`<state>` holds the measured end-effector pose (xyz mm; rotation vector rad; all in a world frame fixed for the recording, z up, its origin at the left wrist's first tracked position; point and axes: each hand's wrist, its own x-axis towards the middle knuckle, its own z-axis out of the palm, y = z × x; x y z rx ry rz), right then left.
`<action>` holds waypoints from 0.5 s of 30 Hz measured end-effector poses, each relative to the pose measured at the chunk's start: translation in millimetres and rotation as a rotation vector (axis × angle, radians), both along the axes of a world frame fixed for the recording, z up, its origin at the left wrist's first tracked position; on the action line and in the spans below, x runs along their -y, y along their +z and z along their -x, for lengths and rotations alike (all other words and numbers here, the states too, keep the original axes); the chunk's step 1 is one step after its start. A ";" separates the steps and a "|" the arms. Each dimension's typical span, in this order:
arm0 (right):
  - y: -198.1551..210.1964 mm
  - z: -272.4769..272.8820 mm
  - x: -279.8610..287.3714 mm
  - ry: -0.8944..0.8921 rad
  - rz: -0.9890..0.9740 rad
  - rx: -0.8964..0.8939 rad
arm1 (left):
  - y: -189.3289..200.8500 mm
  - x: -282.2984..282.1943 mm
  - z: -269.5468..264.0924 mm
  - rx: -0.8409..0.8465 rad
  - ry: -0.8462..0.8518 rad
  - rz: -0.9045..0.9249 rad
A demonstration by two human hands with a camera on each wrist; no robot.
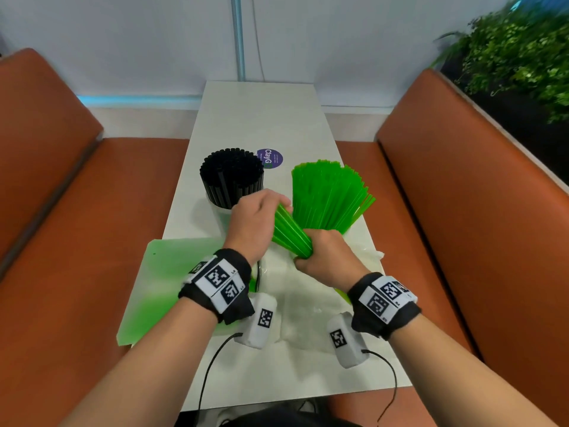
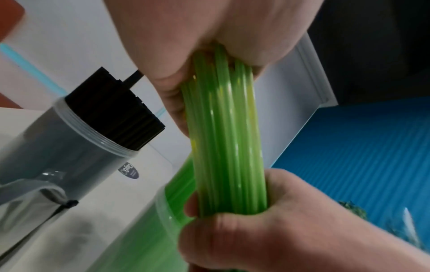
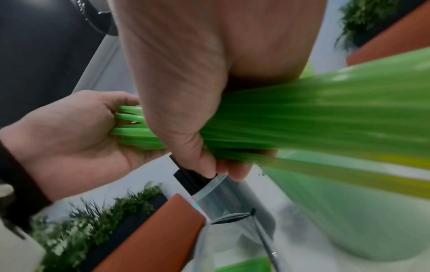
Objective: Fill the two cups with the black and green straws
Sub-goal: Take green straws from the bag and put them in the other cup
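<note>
Head view: white worktop (image 1: 255, 118) between two orange benches (image 1: 462, 195), far end open. Cup of black straws (image 1: 231, 178) left, fanned green straws (image 1: 329, 195) right, that cup hidden behind the hands. Right hand (image 1: 326, 260) gripping a green bundle (image 1: 291, 231); left hand (image 1: 255, 223) curled over its far end. Wrist views blurred.

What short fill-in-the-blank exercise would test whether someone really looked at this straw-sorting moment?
1. Both hands hold one bundle of ____ straws.
2. The cup on the left holds ____ straws.
3. The right hand grips the bundle's ____ end.
4. The left hand cups the bundle's ____ end.

Missing: green; black; near; far
</note>
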<state>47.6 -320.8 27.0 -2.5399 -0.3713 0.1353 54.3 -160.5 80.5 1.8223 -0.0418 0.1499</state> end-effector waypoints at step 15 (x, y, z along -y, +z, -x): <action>66.3 -29.0 -30.8 -0.242 -1.491 -0.261 | -36.6 16.9 8.3 -0.106 -0.210 -0.244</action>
